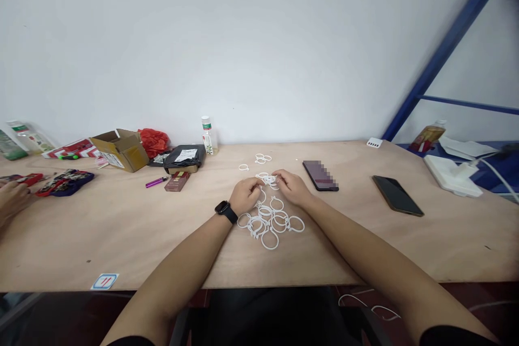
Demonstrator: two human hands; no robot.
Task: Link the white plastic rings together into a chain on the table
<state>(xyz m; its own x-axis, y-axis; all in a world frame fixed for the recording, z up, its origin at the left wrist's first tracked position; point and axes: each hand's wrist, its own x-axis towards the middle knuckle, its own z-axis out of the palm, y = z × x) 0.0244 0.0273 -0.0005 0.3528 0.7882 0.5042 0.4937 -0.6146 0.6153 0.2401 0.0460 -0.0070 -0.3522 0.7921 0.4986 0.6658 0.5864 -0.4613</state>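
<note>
Several white plastic rings with small eyelets, like curtain rings (270,246), lie in a loose pile on the wooden table. At the pile's far end my left hand (244,195) has its fingers curled in a pinch at a white ring. Opposite it, my right hand (292,188) pinches at the small cluster of white rings (267,179) between both hands. The fingertips partly hide which ring each hand holds. Beyond the hands lie a single ring (243,167) and a small group of rings (263,158).
Right of my hands lie two phones (318,175) (395,194) and a white power strip (454,175). Left are a dark red box (177,181), a purple lighter (156,183), a black parcel (185,157), a bottle (207,138) and an open carton (121,151). Another person's hand (14,197) is far left.
</note>
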